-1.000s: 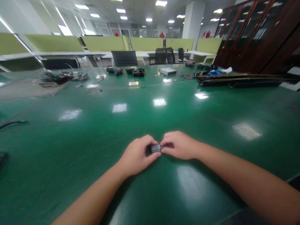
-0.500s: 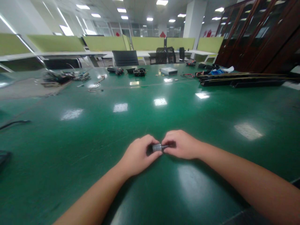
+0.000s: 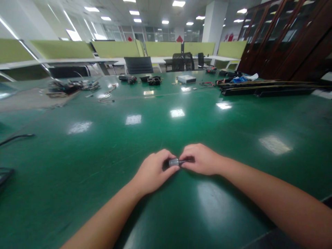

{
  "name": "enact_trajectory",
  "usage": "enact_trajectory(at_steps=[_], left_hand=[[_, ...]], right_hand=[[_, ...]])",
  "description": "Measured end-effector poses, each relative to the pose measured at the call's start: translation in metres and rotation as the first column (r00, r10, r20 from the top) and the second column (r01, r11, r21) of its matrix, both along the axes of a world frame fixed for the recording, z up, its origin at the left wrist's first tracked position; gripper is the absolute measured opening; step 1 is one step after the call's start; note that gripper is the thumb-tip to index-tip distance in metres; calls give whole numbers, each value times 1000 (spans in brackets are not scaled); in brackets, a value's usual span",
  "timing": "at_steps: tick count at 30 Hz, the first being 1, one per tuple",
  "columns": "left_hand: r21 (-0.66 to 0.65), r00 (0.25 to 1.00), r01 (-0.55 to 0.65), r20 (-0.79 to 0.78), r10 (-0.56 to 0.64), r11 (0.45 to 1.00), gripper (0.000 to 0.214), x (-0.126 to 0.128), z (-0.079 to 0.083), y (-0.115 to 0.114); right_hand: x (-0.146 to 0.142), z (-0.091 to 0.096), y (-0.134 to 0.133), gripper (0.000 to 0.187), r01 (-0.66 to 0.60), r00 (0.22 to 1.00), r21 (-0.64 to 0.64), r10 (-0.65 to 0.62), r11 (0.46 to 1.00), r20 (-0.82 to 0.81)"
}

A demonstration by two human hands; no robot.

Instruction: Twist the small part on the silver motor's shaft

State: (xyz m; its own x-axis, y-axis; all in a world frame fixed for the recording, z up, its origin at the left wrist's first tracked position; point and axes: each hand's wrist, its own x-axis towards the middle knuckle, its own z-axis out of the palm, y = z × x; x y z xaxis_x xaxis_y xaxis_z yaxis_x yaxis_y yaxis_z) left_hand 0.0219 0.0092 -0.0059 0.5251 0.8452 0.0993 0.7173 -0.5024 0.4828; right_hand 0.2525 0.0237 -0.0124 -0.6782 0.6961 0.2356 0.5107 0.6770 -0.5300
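Both my hands rest on the green table [image 3: 103, 145] near its front edge, meeting at the middle. My left hand [image 3: 153, 171] is closed round a small grey metal cylinder [image 3: 173, 162], gripping it between thumb and fingers. My right hand [image 3: 201, 159] is closed in a pinch on the cylinder's right end, where a thin dark stub sticks out. Most of the part is hidden inside my fingers.
Far across the table lie a heap of cables and parts [image 3: 70, 85], black tools [image 3: 153, 80], a white box [image 3: 186, 79] and long black rails [image 3: 264, 89]. A black cable [image 3: 15, 137] lies at the left edge. Chairs, green partitions and a wooden cabinet stand behind.
My hands have stayed together on the cylinder. The fingers have shifted slightly, and the view has barely moved.
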Motion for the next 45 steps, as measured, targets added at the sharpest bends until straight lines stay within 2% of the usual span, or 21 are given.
enact_trajectory(at_steps=[21,30,38,45], left_hand=[[-8,1000,17,20,-17,1000,23,-2,2,0],[-15,999,24,30,-24,1000,23,-3,2,0],[-11,999,27,32,-27,1000,25,-6,0,-1],[-8,999,27,27,-27,1000,25,-6,1,-1]], right_hand=[[12,10,1,13,15,994,-21,-13,1000,112],[23,11,3,11,28,996,-85,-20,996,87],[37,15,11,12,73,986,-146,-49,987,160],[42,14,13,12,86,986,-189,-57,978,154]])
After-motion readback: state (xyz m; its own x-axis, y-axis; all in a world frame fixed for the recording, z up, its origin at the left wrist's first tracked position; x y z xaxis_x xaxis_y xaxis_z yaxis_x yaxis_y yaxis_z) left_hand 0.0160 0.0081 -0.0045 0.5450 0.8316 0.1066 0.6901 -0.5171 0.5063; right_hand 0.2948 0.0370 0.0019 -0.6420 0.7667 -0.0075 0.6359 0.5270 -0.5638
